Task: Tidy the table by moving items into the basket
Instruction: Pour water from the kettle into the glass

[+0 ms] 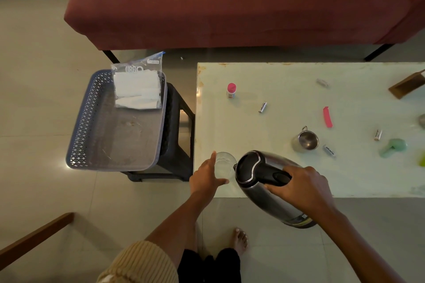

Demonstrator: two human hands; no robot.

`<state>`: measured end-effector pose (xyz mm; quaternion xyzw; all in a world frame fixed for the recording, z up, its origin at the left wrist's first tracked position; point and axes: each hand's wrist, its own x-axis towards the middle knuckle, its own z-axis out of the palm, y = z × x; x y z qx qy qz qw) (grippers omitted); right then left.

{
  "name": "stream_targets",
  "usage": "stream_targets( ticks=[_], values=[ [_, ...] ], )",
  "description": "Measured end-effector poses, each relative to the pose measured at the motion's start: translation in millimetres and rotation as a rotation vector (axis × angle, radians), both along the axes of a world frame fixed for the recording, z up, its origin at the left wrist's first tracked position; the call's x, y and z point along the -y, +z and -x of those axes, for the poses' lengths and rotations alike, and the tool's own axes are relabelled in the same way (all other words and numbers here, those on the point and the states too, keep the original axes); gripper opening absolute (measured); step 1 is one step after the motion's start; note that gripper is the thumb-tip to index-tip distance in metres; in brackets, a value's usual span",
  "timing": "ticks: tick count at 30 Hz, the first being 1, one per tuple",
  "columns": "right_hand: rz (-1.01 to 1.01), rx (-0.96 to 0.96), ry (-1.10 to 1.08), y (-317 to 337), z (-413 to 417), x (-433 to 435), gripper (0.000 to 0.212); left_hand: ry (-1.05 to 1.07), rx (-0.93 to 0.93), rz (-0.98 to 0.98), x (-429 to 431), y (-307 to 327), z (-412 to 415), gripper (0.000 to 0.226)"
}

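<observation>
Kettle (273,204), shiny steel w/ black lid (249,165), gripped by right hand (301,188); left hand (205,177) holds clear glass (224,164).

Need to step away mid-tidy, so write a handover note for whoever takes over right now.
Left hand grips the clear glass at the table's near corner.
Right hand grips the tilted kettle by its handle, spout towards the glass.
Done: only a plastic bag lies in the basket.
Left: glass, kettle, steel cup, pink-capped bottle, pink strip, loose batteries, green item.
</observation>
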<state>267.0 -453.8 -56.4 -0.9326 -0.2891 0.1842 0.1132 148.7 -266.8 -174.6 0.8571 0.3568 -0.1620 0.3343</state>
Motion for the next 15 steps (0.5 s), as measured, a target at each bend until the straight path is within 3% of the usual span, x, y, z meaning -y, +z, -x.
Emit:
stream_targets(
  ticks=[15],
  values=[
    [0.029, 0.011, -0.003, -1.4, -1.3, -2.3, 0.038, 0.035, 0.015, 0.004, -0.1, -3.3, 0.7, 0.099]
  ],
)
